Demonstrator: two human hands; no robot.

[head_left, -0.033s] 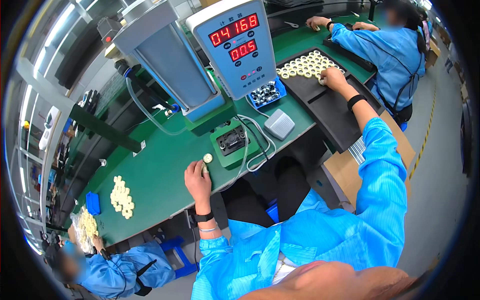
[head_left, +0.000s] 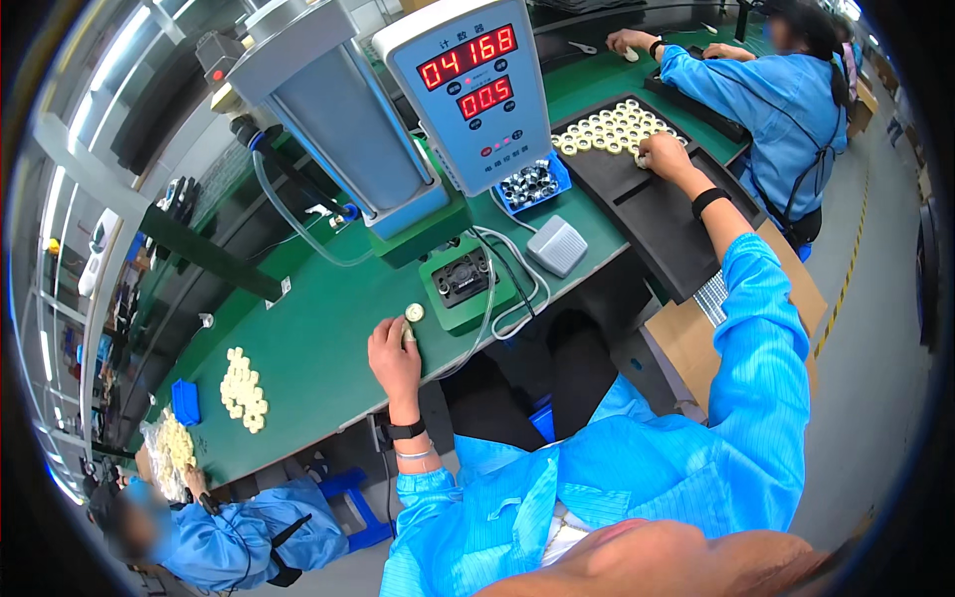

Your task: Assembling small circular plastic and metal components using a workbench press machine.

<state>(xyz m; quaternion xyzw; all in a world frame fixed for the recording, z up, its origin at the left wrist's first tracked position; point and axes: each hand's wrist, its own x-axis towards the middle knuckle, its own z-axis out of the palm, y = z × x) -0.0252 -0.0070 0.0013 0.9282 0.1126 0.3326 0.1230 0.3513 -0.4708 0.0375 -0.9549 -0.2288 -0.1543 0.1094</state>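
Note:
My left hand [head_left: 395, 358] rests low over the green bench, its fingers curled together. Something pale shows at its fingertips, too small to make out. Just beyond them a cream round part with a metal centre [head_left: 414, 312] lies on the bench, left of the press base [head_left: 464, 283]. Out to the right, my right hand [head_left: 665, 157] reaches over a black tray [head_left: 652, 214]. Its fingers are closed on a cream ring [head_left: 643, 160] at the near edge of several rows of cream rings [head_left: 607, 129].
The press cylinder [head_left: 333, 119] and a counter box [head_left: 468, 99] rise above the bench. A blue bin of metal parts [head_left: 532, 187] and a grey pedal [head_left: 557, 247] stand right of the press. Loose cream rings [head_left: 242, 390] lie left. Co-workers [head_left: 766, 104] sit at both sides.

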